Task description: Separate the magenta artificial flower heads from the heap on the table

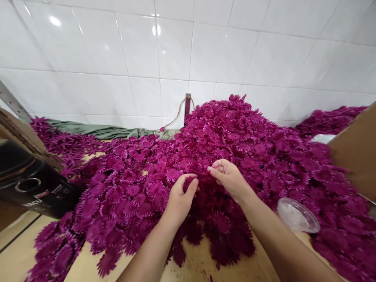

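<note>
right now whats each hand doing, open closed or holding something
Left hand: closed, thumb against fingers; can't tell if it holds anything.
Right hand: pinched closed, magenta speck at fingertips; can't tell if held.

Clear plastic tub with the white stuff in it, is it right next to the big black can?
No, the clear tub is over on the right, and the black can is far left.

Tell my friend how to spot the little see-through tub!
Start at the big purple flower heap by the white tiled wall. Go to its right side, next to the right forearm. The clear round tub has whitish stuff inside, unlike the purple flowers.
</note>
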`<action>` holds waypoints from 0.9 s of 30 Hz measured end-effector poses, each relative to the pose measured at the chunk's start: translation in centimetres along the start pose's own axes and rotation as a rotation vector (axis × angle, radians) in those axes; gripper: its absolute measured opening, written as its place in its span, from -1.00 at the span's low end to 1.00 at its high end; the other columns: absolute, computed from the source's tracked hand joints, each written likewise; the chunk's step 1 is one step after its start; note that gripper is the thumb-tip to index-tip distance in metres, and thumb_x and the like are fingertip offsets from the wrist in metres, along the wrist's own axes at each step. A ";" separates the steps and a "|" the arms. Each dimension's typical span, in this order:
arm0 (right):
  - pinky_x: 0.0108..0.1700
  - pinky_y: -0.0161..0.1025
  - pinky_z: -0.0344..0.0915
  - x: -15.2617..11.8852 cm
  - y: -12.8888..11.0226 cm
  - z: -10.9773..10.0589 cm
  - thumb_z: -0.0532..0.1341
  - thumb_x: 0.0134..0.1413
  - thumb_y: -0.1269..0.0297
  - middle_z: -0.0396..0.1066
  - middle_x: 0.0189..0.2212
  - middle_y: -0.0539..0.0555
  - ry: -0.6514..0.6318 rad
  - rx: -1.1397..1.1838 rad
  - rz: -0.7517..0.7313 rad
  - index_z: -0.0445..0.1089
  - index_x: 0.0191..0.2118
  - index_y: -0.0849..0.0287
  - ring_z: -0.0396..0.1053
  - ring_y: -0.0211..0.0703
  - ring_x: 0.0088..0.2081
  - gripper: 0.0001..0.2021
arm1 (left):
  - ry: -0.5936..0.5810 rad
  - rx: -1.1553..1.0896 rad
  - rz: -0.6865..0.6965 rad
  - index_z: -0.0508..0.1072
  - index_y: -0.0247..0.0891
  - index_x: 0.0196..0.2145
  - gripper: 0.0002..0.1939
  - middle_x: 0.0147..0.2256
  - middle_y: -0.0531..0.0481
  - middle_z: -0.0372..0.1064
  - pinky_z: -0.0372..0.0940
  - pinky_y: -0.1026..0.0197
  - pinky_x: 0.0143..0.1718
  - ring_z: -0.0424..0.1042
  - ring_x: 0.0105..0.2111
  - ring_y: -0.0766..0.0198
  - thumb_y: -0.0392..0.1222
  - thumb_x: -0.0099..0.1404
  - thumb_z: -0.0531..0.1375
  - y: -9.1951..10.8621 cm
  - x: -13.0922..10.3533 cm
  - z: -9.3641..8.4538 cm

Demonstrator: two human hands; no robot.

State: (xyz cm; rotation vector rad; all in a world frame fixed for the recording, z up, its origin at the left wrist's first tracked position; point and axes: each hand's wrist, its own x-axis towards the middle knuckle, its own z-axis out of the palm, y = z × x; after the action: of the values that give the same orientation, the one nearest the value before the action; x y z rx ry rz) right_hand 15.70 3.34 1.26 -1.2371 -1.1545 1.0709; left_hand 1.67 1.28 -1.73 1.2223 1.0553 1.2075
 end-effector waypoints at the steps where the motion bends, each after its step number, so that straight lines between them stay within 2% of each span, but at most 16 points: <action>1: -0.65 -0.39 -0.14 -0.1 0.0 0.0 0.33 -0.45 0.08 0.03 -0.79 -0.24 0.002 -0.005 -0.006 0.13 -0.57 0.15 -0.09 -0.46 -0.73 -0.62 | 0.001 0.027 0.010 0.40 -0.28 -0.26 -0.67 -0.57 0.09 0.33 0.20 0.30 -0.49 0.29 -0.55 0.35 -0.03 0.05 0.16 0.0 0.0 0.0; 5: -0.62 -0.38 -0.05 -0.6 -0.2 0.5 0.31 -0.40 0.06 0.10 -0.76 -0.20 -0.048 0.007 -0.019 0.16 -0.55 0.16 0.01 -0.43 -0.69 -0.64 | -0.037 0.061 0.049 0.46 -0.23 -0.24 -0.71 -0.49 0.03 0.42 0.23 0.27 -0.43 0.35 -0.46 0.30 -0.13 0.04 0.18 0.1 0.0 0.0; 7: -0.60 -0.38 -0.01 -0.9 -0.2 0.8 0.30 -0.37 0.07 0.16 -0.73 -0.18 -0.122 0.014 0.011 0.18 -0.52 0.16 0.07 -0.41 -0.67 -0.66 | -0.056 0.025 0.049 0.49 -0.25 -0.34 -0.77 -0.48 0.03 0.44 0.24 0.27 -0.41 0.35 -0.45 0.29 -0.15 -0.01 0.21 0.1 0.0 0.1; 10: -0.61 -0.38 -0.03 -1.3 -0.1 1.3 0.29 -0.35 0.09 0.18 -0.72 -0.18 -0.166 0.000 0.035 0.18 -0.51 0.16 0.06 -0.41 -0.68 -0.67 | -0.031 0.010 0.050 0.45 -0.27 -0.52 -0.88 -0.58 0.08 0.37 0.22 0.29 -0.45 0.29 -0.53 0.34 -0.17 -0.04 0.21 0.1 0.0 0.2; 16: -0.64 -0.40 -0.10 -1.0 0.1 1.4 0.25 -0.30 0.09 0.08 -0.76 -0.22 -0.119 -0.055 0.020 0.18 -0.53 0.17 -0.05 -0.45 -0.70 -0.70 | 0.008 0.013 0.088 0.38 -0.27 -0.56 -0.90 -0.64 0.15 0.23 0.12 0.34 -0.51 0.16 -0.59 0.41 -0.19 -0.02 0.17 0.5 -0.2 0.0; 21: -0.66 -0.42 -0.06 0.0 0.1 -0.4 0.24 -0.29 0.08 0.03 -0.76 -0.23 0.082 -0.048 0.008 0.16 -0.52 0.15 -0.05 -0.44 -0.71 -0.71 | 0.115 -0.047 0.113 0.36 -0.26 -0.52 -0.90 -0.64 0.17 0.20 0.10 0.35 -0.51 0.16 -0.60 0.42 -0.19 -0.04 0.17 0.6 0.3 -0.9; 27: -0.61 -0.37 0.13 0.3 0.5 -1.0 0.25 -0.32 0.15 0.15 -0.69 -0.16 0.000 -0.079 -0.075 0.21 -0.49 0.17 0.09 -0.40 -0.66 -0.74 | 0.050 -0.023 0.060 0.35 -0.26 -0.54 -0.87 -0.68 0.18 0.20 0.09 0.35 -0.54 0.15 -0.63 0.42 -0.14 -0.03 0.17 0.5 0.3 -0.6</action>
State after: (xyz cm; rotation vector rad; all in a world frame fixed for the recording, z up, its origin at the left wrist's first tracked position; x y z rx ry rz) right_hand 16.78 3.49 0.84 -1.2448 -1.2439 0.9775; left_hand 1.10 1.59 -1.26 1.2196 1.0450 1.2991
